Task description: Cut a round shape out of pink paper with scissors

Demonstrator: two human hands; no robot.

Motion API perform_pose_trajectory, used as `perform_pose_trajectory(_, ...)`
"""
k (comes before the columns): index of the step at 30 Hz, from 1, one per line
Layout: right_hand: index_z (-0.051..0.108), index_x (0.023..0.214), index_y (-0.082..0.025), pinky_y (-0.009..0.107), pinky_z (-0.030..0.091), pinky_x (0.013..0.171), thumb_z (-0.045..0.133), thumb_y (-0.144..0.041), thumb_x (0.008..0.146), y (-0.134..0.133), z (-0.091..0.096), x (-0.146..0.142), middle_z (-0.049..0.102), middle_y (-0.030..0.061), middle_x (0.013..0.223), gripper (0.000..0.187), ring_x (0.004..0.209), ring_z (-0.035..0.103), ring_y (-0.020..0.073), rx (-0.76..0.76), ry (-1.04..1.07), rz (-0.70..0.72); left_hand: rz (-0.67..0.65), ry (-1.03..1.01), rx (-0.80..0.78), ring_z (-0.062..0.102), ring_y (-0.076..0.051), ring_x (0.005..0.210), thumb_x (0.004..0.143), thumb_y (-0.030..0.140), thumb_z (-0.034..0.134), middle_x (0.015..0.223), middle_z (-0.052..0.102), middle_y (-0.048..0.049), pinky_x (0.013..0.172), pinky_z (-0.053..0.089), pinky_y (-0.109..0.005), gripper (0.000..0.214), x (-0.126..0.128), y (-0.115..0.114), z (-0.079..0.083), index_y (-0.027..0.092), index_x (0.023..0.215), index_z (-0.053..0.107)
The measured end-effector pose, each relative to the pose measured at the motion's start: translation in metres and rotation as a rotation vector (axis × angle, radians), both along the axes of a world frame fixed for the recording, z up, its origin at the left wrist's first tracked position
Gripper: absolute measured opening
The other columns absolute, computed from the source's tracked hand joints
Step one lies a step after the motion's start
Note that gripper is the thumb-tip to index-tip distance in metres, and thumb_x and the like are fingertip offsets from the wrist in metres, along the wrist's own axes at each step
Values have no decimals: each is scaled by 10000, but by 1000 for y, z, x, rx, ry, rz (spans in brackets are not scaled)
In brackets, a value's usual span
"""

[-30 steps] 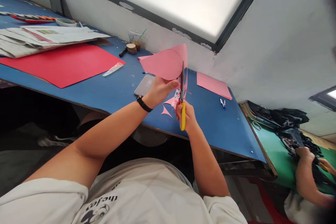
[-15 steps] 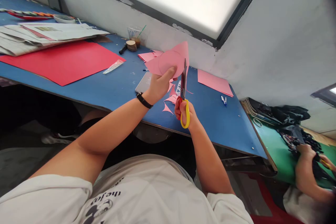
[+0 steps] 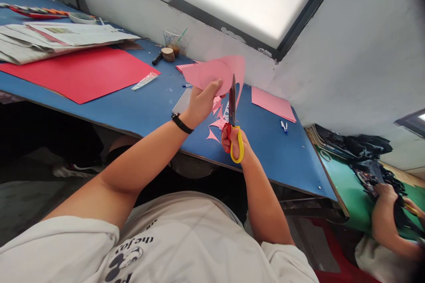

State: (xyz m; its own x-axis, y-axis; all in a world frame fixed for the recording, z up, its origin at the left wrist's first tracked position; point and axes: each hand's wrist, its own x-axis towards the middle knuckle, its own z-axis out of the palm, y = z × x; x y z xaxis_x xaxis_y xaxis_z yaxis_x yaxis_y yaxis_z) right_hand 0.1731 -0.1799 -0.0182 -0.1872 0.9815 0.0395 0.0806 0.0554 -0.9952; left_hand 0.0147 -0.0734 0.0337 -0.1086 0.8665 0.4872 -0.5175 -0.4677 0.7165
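Note:
My left hand (image 3: 201,104) pinches a pink paper sheet (image 3: 215,75) with a drawn circle on it, held up above the blue table (image 3: 149,106). In my right hand (image 3: 234,141) are scissors (image 3: 233,117) with red and yellow handles, blades pointing up at the paper's right side. Pink paper scraps (image 3: 215,126) lie on the table under my hands. A phone (image 3: 182,101) sits partly hidden behind my left hand.
A large red sheet (image 3: 76,73) and newspapers (image 3: 56,37) lie at the left. A plastic cup (image 3: 171,42), a wooden disc (image 3: 168,53), another pink sheet (image 3: 270,102) and a pen (image 3: 283,127) are on the table. Another person's arm (image 3: 385,221) works at a green table (image 3: 345,194) at the right.
My left hand has turned the pink paper, so its circle faces me more. The scissors' handles have spread slightly and the blades stay against the paper's right edge.

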Motion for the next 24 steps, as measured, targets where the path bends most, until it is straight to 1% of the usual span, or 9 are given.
perform_pose_trajectory(3, 521, 868, -298, 312, 297, 494, 682, -1275, 685, 1, -2, -1, 369, -94, 642, 1007, 556, 304, 124, 6, -10, -26, -44, 15, -6, 650, -199, 797, 981, 729, 893, 846, 640, -12, 774, 606, -392, 535, 3, 0, -2, 266, 876, 645)
perform_pose_trajectory(6, 513, 841, -295, 315, 294, 498, 681, -1285, 661, 2, -3, -1, 350, -101, 618, 1021, 546, 309, 119, 16, -24, -40, -38, 72, 15, 657, -187, 795, 1047, 729, 859, 842, 668, -8, 791, 591, -400, 529, 4, -2, -5, 258, 897, 669)
perform_pose_trajectory(8, 514, 834, -291, 311, 300, 504, 680, -1280, 674, 2, -2, -1, 350, -100, 618, 1016, 550, 314, 116, 20, -34, -41, -30, 102, 22, 655, -183, 812, 1073, 719, 850, 837, 670, -5, 815, 572, -407, 533, 4, -5, -6, 253, 888, 669)
perform_pose_trajectory(13, 535, 847, -286, 305, 335, 514, 689, -1256, 719, 0, 1, 0, 391, -82, 634, 991, 571, 353, 127, 13, -59, -22, -2, 161, 24, 601, -181, 810, 1091, 704, 842, 797, 632, 2, 832, 510, -423, 566, 3, -11, -3, 257, 839, 602)
perform_pose_trajectory(19, 538, 845, -289, 305, 332, 506, 702, -1253, 710, -3, 3, 0, 385, -85, 636, 987, 566, 333, 122, 6, -60, -10, -11, 187, 21, 574, -192, 829, 1040, 739, 823, 802, 599, -13, 829, 511, -430, 594, 2, -11, 2, 272, 809, 538)
perform_pose_trajectory(22, 528, 851, -289, 303, 330, 504, 720, -1242, 715, -2, 1, 1, 393, -91, 648, 982, 570, 331, 114, 7, -49, 2, -17, 197, 19, 572, -189, 829, 1047, 750, 804, 806, 579, -13, 828, 506, -430, 610, 2, -11, 3, 276, 807, 506)
perform_pose_trajectory(23, 525, 852, -287, 298, 334, 505, 729, -1227, 737, -2, 0, 2, 399, -95, 652, 968, 569, 335, 109, 8, -45, 6, -19, 201, 19, 572, -189, 828, 1060, 747, 790, 810, 576, -14, 833, 505, -430, 608, 2, -12, 3, 276, 809, 498)
perform_pose_trajectory(24, 528, 857, -283, 288, 340, 509, 740, -1192, 792, -1, -2, 3, 409, -100, 658, 935, 567, 340, 103, 9, -40, 10, -19, 206, 17, 572, -191, 831, 1074, 741, 775, 813, 576, -16, 843, 507, -432, 602, 2, -12, 4, 275, 814, 495)
